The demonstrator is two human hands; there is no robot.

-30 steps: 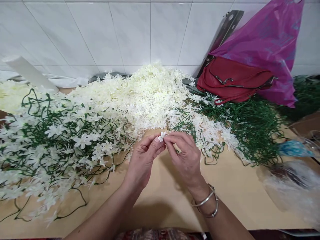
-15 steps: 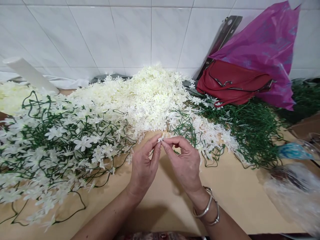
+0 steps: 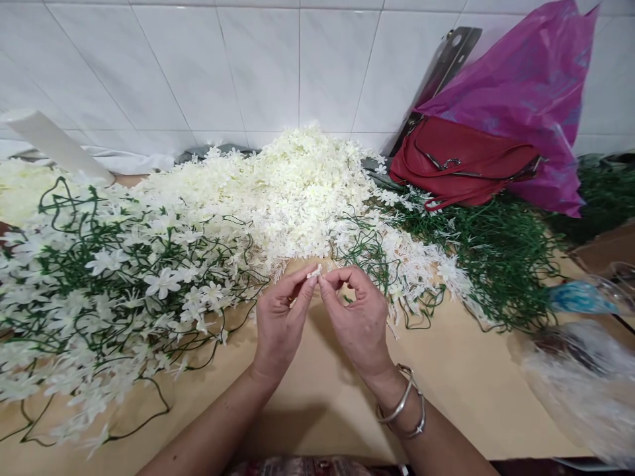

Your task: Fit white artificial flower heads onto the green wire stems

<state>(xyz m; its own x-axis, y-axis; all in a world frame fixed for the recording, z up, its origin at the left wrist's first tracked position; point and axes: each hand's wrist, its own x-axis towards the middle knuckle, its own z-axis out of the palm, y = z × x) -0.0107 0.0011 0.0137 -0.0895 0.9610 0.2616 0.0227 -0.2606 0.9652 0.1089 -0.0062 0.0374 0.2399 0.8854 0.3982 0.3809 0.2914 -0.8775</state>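
Between my two hands is a small white artificial flower (image 3: 314,272), mostly covered by the fingertips. My left hand (image 3: 282,317) pinches it from the left with thumb and forefinger. From the right, the thumb and forefinger of my right hand (image 3: 354,317) close on the same flower. Just beyond the fingers rises a heap of loose white artificial flowers (image 3: 307,178). To the left lies a tangle of white flowers on green stems (image 3: 149,284). Some green stems (image 3: 364,244) rest among white pieces to the right of the hands.
A mass of green stems (image 3: 501,258) spreads at the right, below a red handbag (image 3: 466,162) and a purple plastic bag (image 3: 526,99). Clear plastic (image 3: 585,383) lies at the right edge of the table (image 3: 461,390). A white roll (image 3: 59,145) leans at the back left.
Both hands have shifted slightly left, the right one more. The white flower has turned a little between the fingertips and stays pinched. The piles look unchanged.
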